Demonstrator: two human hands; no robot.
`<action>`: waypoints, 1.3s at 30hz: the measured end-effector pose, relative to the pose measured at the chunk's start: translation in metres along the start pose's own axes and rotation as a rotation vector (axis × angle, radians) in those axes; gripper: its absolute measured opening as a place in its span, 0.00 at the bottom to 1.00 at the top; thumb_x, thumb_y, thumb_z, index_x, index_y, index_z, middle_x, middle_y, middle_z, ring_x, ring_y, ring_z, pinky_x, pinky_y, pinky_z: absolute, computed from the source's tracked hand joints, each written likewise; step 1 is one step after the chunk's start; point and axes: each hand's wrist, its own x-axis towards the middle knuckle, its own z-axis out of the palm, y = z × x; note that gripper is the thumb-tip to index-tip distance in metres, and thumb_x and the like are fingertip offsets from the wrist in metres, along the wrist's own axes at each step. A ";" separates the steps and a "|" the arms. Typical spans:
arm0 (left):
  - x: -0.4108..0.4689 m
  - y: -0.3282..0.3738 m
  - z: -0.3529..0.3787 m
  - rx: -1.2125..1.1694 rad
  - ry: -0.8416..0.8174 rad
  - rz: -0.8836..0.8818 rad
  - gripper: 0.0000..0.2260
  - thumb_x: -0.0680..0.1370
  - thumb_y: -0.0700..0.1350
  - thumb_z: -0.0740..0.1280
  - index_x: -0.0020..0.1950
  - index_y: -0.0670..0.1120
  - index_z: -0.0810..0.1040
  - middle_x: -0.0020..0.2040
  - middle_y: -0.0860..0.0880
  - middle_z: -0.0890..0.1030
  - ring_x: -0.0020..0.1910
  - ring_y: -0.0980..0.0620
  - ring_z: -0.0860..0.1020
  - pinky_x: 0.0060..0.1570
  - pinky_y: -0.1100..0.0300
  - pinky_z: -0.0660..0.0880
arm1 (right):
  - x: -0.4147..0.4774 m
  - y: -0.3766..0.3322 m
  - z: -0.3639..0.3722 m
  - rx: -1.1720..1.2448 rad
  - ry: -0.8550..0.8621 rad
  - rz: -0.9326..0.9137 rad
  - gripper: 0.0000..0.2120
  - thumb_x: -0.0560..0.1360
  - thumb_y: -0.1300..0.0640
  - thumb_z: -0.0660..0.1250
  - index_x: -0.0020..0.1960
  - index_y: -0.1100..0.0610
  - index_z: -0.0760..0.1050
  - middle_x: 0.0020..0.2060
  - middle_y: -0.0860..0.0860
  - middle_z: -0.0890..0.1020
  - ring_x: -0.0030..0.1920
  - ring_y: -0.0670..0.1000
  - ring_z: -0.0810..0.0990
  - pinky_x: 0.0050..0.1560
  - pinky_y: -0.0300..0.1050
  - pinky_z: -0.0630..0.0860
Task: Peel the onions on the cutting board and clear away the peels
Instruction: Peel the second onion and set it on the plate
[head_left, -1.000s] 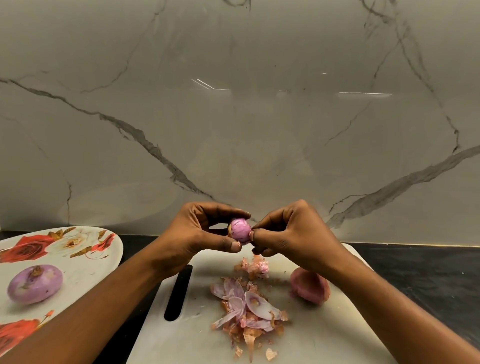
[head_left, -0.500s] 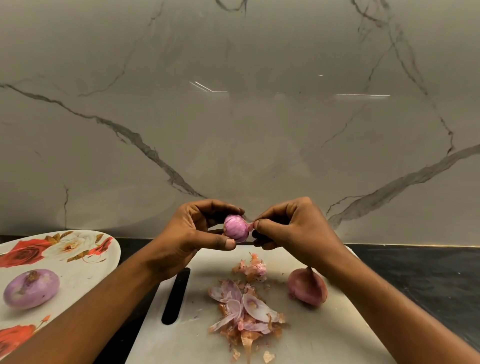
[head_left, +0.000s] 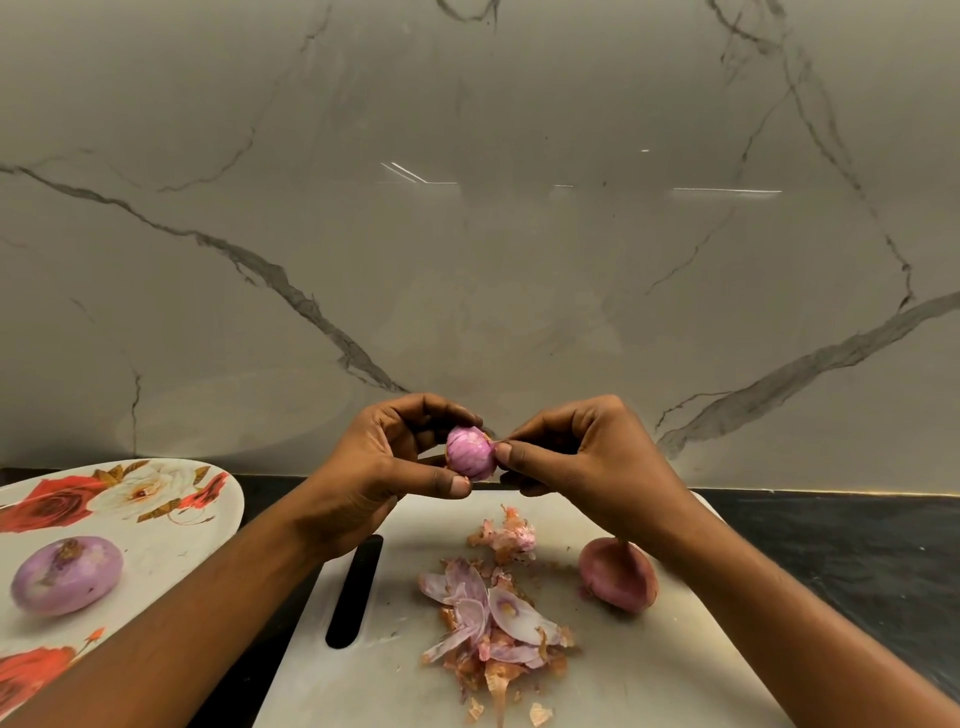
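Observation:
Above the far edge of the white cutting board (head_left: 649, 675), my left hand (head_left: 374, 467) grips a small purple onion (head_left: 469, 458) between thumb and fingers. My right hand (head_left: 587, 457) pinches a bit of skin at the onion's right side. An unpeeled reddish onion (head_left: 618, 579) lies on the board's right part, partly behind my right forearm. A heap of onion peels (head_left: 493, 618) lies in the middle of the board, with a smaller clump (head_left: 506, 538) just beyond it.
A flowered plate (head_left: 156, 545) at the left holds one peeled purple onion (head_left: 65, 574). The board has a dark handle slot (head_left: 356, 592) near its left edge. Black countertop (head_left: 857, 545) runs to the right, and a marble wall stands right behind.
Both hands have lifted slightly with the small onion. My right fingers have shifted at the onion's right side and now pinch a bit of skin there.

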 end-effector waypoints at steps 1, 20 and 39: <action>0.000 0.000 0.000 -0.011 -0.004 0.000 0.23 0.63 0.28 0.79 0.54 0.45 0.85 0.59 0.41 0.85 0.62 0.40 0.83 0.52 0.53 0.84 | 0.000 0.000 0.000 0.004 0.004 0.001 0.06 0.77 0.58 0.77 0.52 0.58 0.89 0.40 0.52 0.89 0.41 0.50 0.90 0.45 0.43 0.87; -0.002 -0.003 0.000 -0.025 -0.109 0.026 0.21 0.65 0.27 0.77 0.51 0.47 0.83 0.58 0.43 0.83 0.61 0.41 0.82 0.51 0.52 0.83 | -0.001 0.005 0.005 -0.140 0.190 -0.009 0.03 0.77 0.58 0.78 0.45 0.56 0.89 0.34 0.48 0.88 0.36 0.47 0.88 0.43 0.47 0.88; 0.001 -0.001 0.003 -0.067 0.051 -0.030 0.23 0.71 0.34 0.75 0.66 0.42 0.82 0.61 0.44 0.85 0.59 0.39 0.85 0.55 0.49 0.85 | 0.001 0.003 0.002 0.030 0.036 0.067 0.08 0.80 0.62 0.71 0.50 0.62 0.88 0.41 0.55 0.89 0.41 0.52 0.90 0.47 0.53 0.88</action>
